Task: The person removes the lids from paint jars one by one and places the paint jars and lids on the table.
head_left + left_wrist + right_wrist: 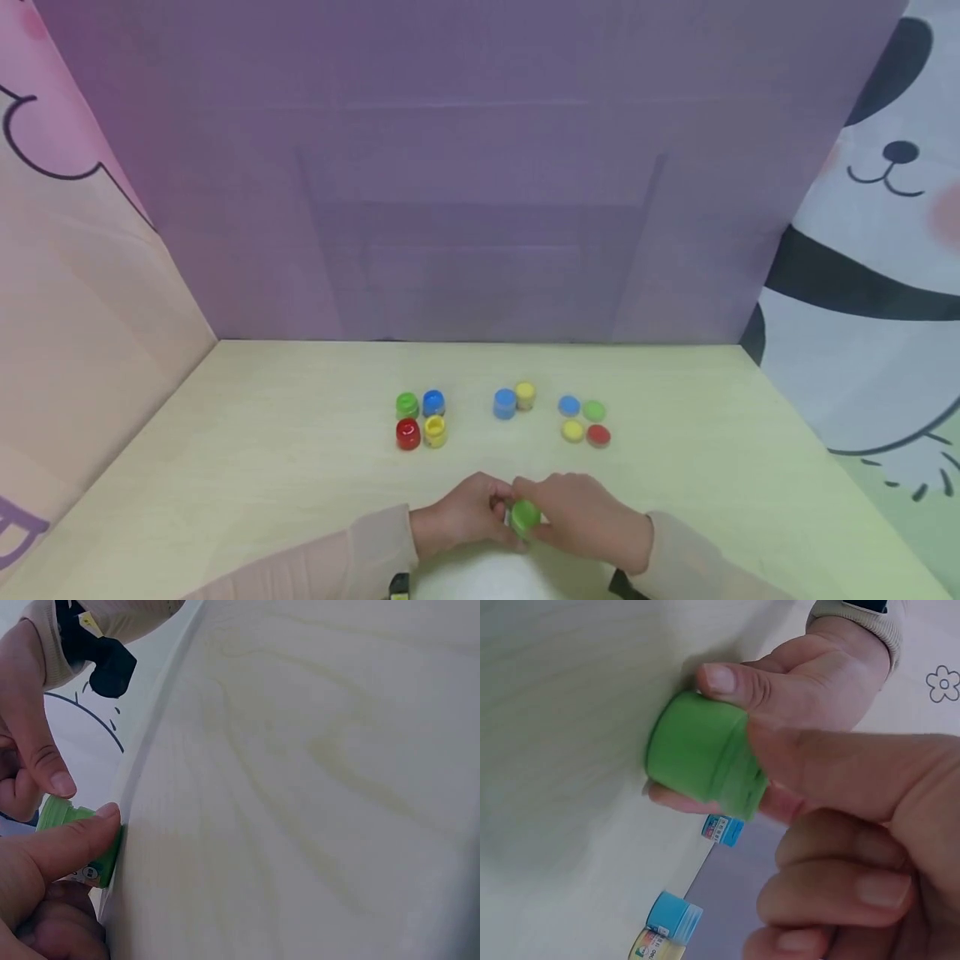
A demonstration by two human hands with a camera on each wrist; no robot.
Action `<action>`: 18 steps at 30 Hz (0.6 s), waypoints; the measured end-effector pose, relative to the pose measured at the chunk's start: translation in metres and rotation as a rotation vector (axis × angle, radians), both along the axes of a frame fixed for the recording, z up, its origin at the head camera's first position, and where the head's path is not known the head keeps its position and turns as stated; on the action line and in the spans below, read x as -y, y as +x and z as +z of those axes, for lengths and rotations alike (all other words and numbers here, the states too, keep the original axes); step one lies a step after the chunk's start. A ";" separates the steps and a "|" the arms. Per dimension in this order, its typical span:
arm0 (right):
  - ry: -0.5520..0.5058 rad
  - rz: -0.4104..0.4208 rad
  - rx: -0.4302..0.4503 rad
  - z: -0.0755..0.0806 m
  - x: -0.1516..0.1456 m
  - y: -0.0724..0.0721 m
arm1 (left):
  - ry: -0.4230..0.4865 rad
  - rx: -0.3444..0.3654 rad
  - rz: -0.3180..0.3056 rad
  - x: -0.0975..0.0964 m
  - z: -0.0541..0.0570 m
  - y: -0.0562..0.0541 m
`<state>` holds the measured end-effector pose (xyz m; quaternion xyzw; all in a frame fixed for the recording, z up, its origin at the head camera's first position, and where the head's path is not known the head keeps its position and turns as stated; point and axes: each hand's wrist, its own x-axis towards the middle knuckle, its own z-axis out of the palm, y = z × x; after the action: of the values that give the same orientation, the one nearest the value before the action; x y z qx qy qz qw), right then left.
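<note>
A small green paint jar (525, 518) with its ridged green lid (56, 812) on stands at the table's near side, between the two hands. My left hand (468, 514) grips the jar's body, thumb on one side and fingers on the other, as the right wrist view shows. My right hand (585, 515) is at the lid from the right, thumb and forefinger at its edge; its other fingers (840, 889) are curled in beside the jar. A printed label on the jar shows partly under the left thumb in the left wrist view.
Lidless jars stand left of centre: green (407, 406), blue (433, 404), red (408, 434) and yellow (435, 432). Lidded blue (505, 404) and yellow (525, 396) jars stand mid-table. Loose lids (572, 431) lie to their right. A purple panel (480, 208) rises behind.
</note>
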<state>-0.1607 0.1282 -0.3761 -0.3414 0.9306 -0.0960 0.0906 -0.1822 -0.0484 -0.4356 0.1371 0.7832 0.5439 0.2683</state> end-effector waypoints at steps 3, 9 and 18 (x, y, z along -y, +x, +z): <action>-0.007 0.011 0.016 0.001 -0.002 0.000 | 0.017 0.010 -0.004 0.000 0.000 0.000; -0.054 -0.008 0.053 0.000 -0.002 -0.001 | 0.012 -0.001 0.002 0.001 0.000 0.000; 0.007 -0.146 -0.019 -0.006 0.004 0.003 | 0.008 0.009 0.028 -0.001 -0.002 -0.002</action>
<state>-0.1574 0.1241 -0.3825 -0.2732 0.9542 -0.0957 0.0759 -0.1839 -0.0469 -0.4380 0.1245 0.7816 0.5515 0.2636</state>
